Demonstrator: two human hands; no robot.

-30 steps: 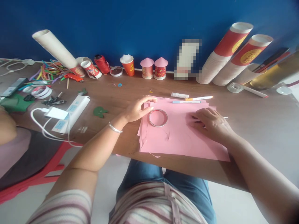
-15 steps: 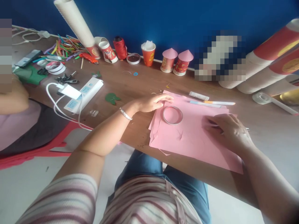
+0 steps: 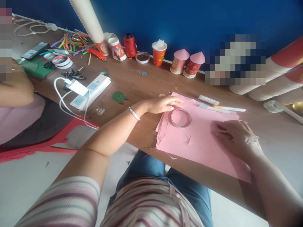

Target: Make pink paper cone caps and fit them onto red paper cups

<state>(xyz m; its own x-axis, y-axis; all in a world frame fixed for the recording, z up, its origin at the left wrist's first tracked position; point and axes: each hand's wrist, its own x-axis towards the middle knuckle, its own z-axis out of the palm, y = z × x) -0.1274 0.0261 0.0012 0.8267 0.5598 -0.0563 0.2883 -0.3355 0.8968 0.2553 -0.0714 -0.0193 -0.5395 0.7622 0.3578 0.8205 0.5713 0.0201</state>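
Observation:
A stack of pink paper (image 3: 203, 148) lies on the brown table. My left hand (image 3: 164, 104) rests at its upper left corner, fingers stretched out, holding nothing. Just below those fingertips a thin ring (image 3: 181, 118) lies on the top sheet. My right hand (image 3: 239, 137) is over the right part of the paper with its fingers bent; a thin tip sticks out past its far side, but the object is mostly hidden. Two slim pens, one blue-capped (image 3: 214, 109) and one orange and white (image 3: 229, 108), lie along the paper's back edge beside a small white tube (image 3: 208, 100).
Two cone-topped cups (image 3: 179, 63), an orange cup (image 3: 159, 55) and red thread (image 3: 130, 46) line the wall. A power strip (image 3: 91, 91) with white cables is at the left, near another person's arm (image 3: 17, 86). Cardboard tubes and a tape roll (image 3: 273, 106) stand at the right.
The view has shifted, so table items appear further right. Both hands keep nearly the same places on the paper, and the ring has not visibly moved on it.

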